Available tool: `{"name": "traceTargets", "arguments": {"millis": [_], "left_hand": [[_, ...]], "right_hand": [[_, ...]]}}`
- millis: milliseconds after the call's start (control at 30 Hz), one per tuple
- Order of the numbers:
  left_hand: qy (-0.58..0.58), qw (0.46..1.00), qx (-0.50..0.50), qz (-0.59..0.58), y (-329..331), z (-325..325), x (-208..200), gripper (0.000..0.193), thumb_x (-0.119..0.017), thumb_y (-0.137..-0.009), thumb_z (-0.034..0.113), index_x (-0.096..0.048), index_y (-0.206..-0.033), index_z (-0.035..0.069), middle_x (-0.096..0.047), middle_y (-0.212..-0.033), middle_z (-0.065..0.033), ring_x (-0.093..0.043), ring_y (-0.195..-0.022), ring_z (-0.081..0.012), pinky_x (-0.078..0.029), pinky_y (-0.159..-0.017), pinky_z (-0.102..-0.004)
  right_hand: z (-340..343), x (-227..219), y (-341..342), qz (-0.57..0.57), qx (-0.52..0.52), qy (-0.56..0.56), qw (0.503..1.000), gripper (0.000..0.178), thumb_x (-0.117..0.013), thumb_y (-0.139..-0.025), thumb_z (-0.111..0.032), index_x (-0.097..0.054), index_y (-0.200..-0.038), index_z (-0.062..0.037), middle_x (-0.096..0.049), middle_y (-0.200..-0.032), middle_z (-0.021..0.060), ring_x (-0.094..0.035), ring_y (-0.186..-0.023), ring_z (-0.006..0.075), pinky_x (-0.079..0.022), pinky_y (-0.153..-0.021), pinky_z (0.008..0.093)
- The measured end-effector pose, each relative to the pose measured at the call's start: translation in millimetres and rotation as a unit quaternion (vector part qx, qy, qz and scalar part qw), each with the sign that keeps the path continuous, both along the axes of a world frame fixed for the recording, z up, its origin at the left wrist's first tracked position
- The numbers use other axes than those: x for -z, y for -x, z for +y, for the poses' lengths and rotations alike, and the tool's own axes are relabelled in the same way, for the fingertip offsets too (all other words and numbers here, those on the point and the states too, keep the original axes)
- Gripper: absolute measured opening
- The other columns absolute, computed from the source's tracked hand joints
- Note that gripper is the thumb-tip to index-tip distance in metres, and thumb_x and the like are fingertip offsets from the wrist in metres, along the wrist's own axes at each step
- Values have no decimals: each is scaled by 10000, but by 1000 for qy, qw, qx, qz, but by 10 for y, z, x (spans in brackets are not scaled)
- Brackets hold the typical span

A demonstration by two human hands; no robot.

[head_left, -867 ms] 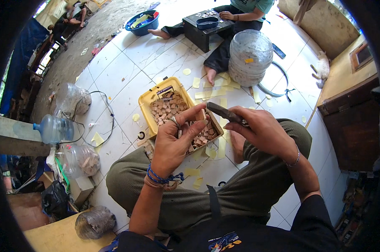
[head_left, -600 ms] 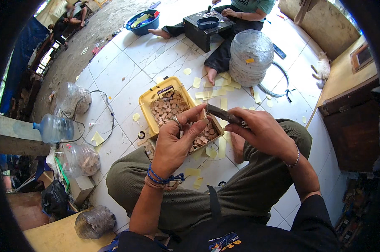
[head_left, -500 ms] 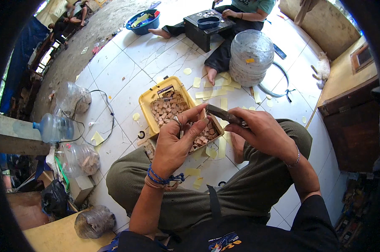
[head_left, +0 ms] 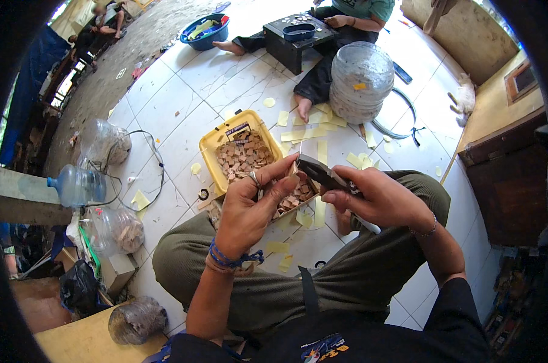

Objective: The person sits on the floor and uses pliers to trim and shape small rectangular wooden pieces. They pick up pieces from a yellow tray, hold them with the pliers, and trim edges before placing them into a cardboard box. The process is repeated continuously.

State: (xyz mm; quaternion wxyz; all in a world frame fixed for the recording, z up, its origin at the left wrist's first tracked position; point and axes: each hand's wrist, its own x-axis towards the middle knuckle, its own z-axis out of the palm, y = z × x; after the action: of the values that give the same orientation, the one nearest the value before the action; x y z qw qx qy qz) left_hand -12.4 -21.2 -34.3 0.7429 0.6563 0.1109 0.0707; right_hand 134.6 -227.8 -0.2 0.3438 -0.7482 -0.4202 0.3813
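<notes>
while the left hand (head_left: 253, 206) keeps its grip pinched on a small pale piece (head_left: 295, 168) by the yellow tub (head_left: 208, 149), the right one (head_left: 383, 196) has just shifted, its grip wrapped round a dark plier-like tool (head_left: 322, 172); a pale handle-like end (head_left: 371, 227) now pokes out below it, so i'd guess the tool's opened up beside the piece; lettering on the tub's label (head_left: 236, 129) and shirt print (head_left: 325, 349) is too small to read

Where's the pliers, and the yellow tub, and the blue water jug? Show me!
Pliers (head_left: 323, 175): head view, on the dark metal head.
Yellow tub (head_left: 210, 145): head view, on its left wall.
Blue water jug (head_left: 84, 185): head view, on its body's middle.
</notes>
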Motion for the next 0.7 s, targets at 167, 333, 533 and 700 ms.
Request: {"name": "traceTargets", "arguments": {"millis": [167,333,533,700], "left_hand": [[-72,997,-20,-4,-62,2,64,420,-675,-1029,127,-618,-1442,80,-758,-1178,-43,-659,-1049,-74,-536,-831,-228],[-110,994,-12,25,-43,3,69,413,-684,-1025,141,-626,-1428,79,-756,-1177,-57,-661,-1050,-88,-540,-907,-257],[-116,993,4,-1,-46,-23,65,405,-699,-1010,130,-640,-1407,69,-755,-1173,-65,-661,-1040,-86,-543,-918,-262],[-123,991,2,-50,-48,-42,38,401,-693,-1005,95,-645,-1402,59,-740,-1175,-56,-652,-1018,-88,-533,-927,-269]], "right_hand": [[46,157,13,-181,3,-43,983,276,-689,-1004,-246,-638,-1148,-16,-687,-849,188,-677,-760,371,-514,-693,442],[8,231,-25,-253,57,-70,963,251,-696,-988,-189,-640,-1163,-19,-707,-919,185,-700,-809,371,-533,-726,451],[13,185,-39,-227,82,-32,970,232,-681,-1002,-164,-633,-1170,-12,-699,-893,186,-702,-796,347,-529,-715,429],[25,166,-48,-204,84,-21,975,237,-672,-1015,-166,-621,-1173,4,-692,-866,185,-697,-772,330,-514,-691,425]]}}
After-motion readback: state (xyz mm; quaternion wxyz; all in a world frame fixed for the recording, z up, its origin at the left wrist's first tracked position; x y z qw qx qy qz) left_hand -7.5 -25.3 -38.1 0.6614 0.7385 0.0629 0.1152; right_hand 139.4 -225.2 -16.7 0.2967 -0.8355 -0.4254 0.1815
